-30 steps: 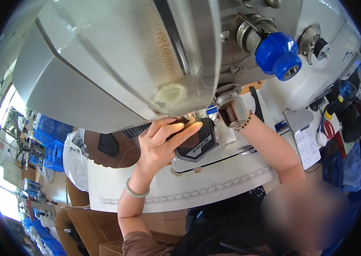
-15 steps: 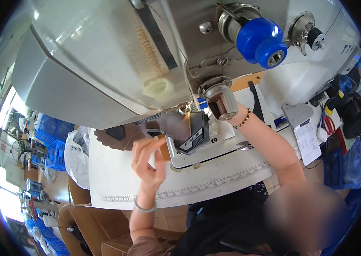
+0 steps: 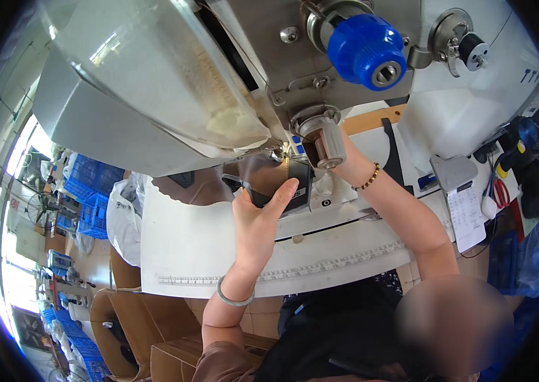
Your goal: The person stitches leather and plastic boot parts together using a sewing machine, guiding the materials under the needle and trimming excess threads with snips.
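brown sheet [image 3: 202, 186] with black piece [image 3: 301, 170], partly under machine head [image 3: 110, 121]; lies just beyond left hand [image 3: 258, 223], long axis roughly left to right. left looks nearer: thumb and forefinger spread in a v at the near edge (pinching or just pressing, can't tell). right hand [image 3: 349, 153] mostly hidden behind clear cup [image 3: 331, 143], something brown inside; fingers can't tell. blue crates [image 3: 94, 210], cardboard box [image 3: 162, 315] at left, contents unclear.

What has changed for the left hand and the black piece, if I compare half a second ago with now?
The left hand, which was off the black piece, moved right, and its thumb now lies over it. The right hand stays mostly hidden behind the clear cylinder.
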A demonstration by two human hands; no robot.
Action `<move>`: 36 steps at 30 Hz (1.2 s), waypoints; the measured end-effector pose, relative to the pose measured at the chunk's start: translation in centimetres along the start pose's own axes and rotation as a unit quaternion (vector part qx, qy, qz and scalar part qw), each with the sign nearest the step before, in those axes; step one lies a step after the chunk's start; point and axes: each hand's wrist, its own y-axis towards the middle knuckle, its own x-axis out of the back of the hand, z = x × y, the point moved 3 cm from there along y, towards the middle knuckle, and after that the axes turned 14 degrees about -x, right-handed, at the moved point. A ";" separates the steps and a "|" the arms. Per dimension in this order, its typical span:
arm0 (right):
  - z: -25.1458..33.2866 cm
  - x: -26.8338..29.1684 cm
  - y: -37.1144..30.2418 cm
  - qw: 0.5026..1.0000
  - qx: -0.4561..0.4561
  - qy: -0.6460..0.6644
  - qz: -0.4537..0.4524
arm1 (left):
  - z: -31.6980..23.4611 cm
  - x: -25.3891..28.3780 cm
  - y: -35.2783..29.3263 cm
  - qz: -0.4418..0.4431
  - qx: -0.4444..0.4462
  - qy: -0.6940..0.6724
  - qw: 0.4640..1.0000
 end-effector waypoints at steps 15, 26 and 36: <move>-0.9 -0.2 -1.2 0.982 0.153 0.022 -0.104 | -0.7 1.6 2.5 0.071 0.121 -0.129 0.982; -2.0 -0.3 -2.4 0.953 0.285 0.018 -0.103 | -0.8 1.4 2.9 0.044 0.172 -0.246 0.953; -1.9 -0.1 -2.7 0.984 0.148 0.055 -0.082 | -2.1 1.0 3.1 0.087 0.034 -0.111 0.989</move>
